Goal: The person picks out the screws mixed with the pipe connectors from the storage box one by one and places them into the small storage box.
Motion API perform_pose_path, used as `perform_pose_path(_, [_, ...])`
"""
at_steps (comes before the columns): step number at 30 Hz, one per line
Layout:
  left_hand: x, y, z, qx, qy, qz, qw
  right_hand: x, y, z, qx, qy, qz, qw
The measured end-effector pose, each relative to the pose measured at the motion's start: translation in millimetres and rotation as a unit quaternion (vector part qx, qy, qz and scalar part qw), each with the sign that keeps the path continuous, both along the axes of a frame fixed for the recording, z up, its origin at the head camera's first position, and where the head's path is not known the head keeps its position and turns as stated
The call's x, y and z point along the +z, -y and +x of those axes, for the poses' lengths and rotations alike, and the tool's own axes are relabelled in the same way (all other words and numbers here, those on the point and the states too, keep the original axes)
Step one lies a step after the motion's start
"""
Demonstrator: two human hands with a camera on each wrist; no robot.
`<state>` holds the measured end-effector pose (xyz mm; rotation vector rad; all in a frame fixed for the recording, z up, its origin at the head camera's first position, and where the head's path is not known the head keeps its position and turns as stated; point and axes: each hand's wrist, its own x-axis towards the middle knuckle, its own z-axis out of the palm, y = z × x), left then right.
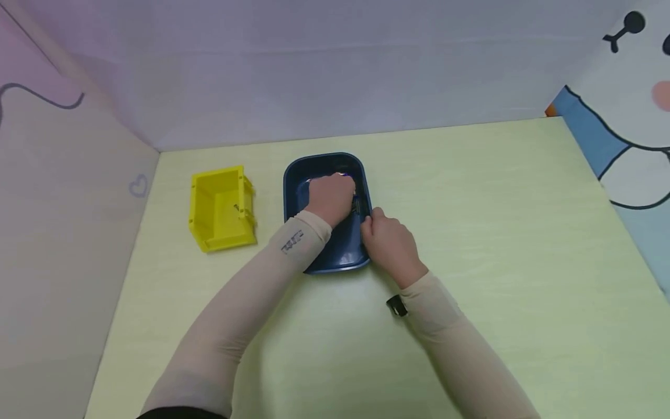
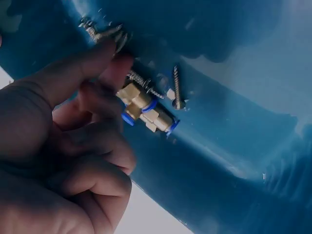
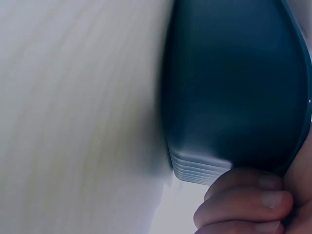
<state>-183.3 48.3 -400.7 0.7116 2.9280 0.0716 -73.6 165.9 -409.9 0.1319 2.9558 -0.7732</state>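
A dark blue tray [image 1: 340,250] rests on the table, and my left hand [image 1: 331,199] reaches down into it. In the left wrist view, thumb and index finger come together at a silver screw [image 2: 121,40], pinching it among other small screws. Brass fittings with blue rings [image 2: 158,119] lie just past the fingers, beside a single upright-looking screw [image 2: 176,87]. My right hand [image 1: 389,244] grips the tray's right rim, thumb at the edge and fingers curled against the outside, as the right wrist view also shows.
Left of the tray stands a yellow bin [image 1: 222,230] with a small dark item [image 1: 237,207] inside. Pale cloth walls [image 1: 335,87] border the table [image 1: 497,233] at the back and left. A black wrist piece [image 1: 396,305] sticks out beneath the right sleeve.
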Motion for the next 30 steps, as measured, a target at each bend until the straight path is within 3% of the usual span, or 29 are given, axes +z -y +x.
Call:
perform_pose_path(4, [-3.8,1,0.8,0.0,-0.003,0.011,0.9999,-0.3,2,-0.6,0.001,-0.002,0.003,1.0])
perform_pose_path(8, [-2.0,5,0.4,0.01,0.03,0.03,0.9991,0.0,2,-0.7,0.001,0.001,0.004,1.0])
perform_pose_path(11, [5.8,10,0.5,0.017,0.063,0.048,0.9967,0.0,2,-0.3,0.002,0.003,0.002,1.0])
perform_pose_path(13, [17.2,15,1.2,0.02,0.088,0.079,0.9928,0.0,2,0.0,0.003,0.001,0.003,1.0])
perform_pose_path(15, [30.1,23,2.7,0.013,0.106,0.128,0.986,0.1,1,0.0,0.001,0.0,0.004,1.0])
perform_pose_path(18, [50.5,36,6.7,-0.002,0.132,0.212,0.9683,0.3,-1,-0.7,-0.001,0.003,0.005,1.0])
perform_pose_path(21, [62.6,51,9.7,-0.005,0.146,0.272,0.9512,-0.6,-3,-1.3,-0.005,0.01,0.006,1.0])
perform_pose_path(24, [69.7,71,11.2,0.032,0.149,0.298,0.9423,-1.7,-6,-1.0,-0.008,0.012,0.006,1.0])
perform_pose_path(30, [75.7,129,13.5,0.15,0.144,0.308,0.9286,-0.6,-6,0.2,-0.009,0.011,-0.002,1.0])
